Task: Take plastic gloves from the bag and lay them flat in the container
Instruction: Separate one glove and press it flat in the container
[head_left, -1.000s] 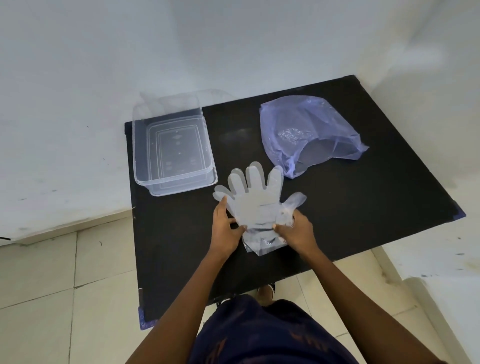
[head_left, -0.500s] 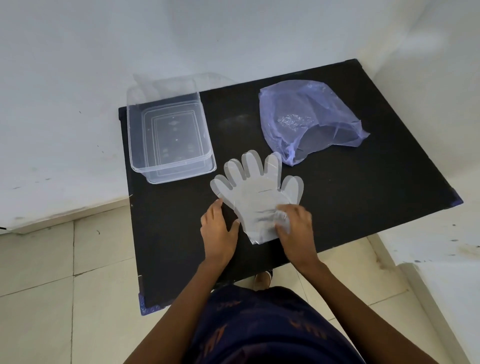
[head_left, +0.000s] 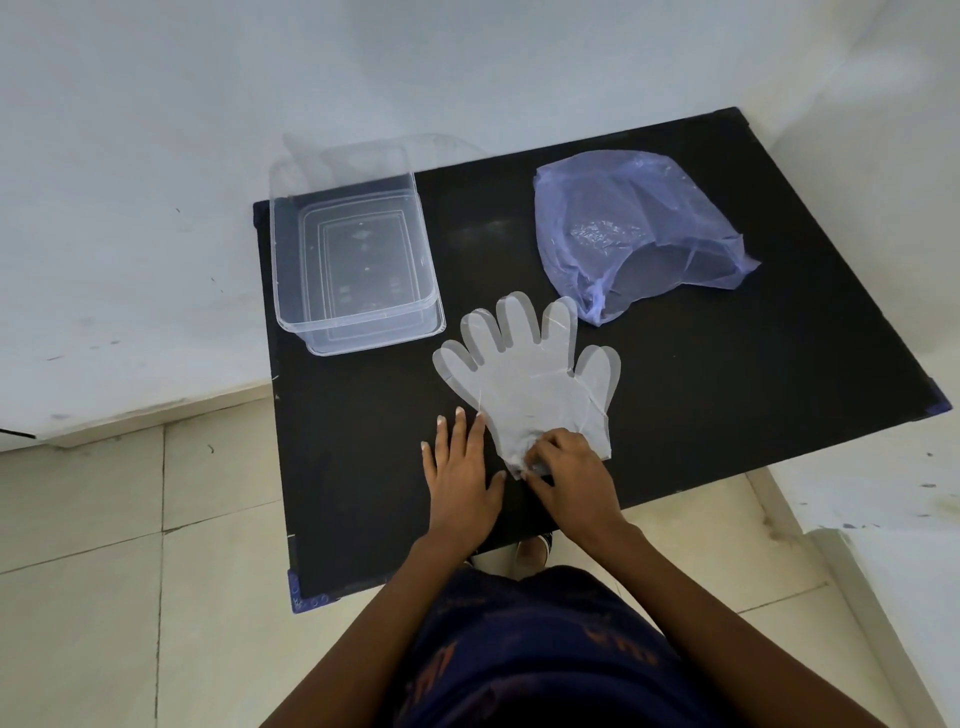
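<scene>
A clear plastic glove (head_left: 530, 379) lies spread flat on the black table (head_left: 727, 395), fingers pointing away from me. My right hand (head_left: 569, 470) pinches the glove's cuff edge at its near end, fingers curled. Just left of the cuff, my left hand (head_left: 460, 470) rests flat on the table with straight fingers, its fingertips at the glove's left edge. The clear rectangular container (head_left: 358, 260) stands at the table's far left with nothing in it. A crumpled purple plastic bag (head_left: 634, 228) lies at the far right, its mouth facing me, clear plastic visible inside.
The table stands in a corner of white walls (head_left: 156, 156), with tiled floor (head_left: 104, 597) to the left and below. Its near edge lies just in front of my body. A white ledge (head_left: 893, 493) runs along the right side.
The glove went from held up between both hands to lying flat on the table. My left hand let go and flattened beside it; my right hand slid to the cuff.
</scene>
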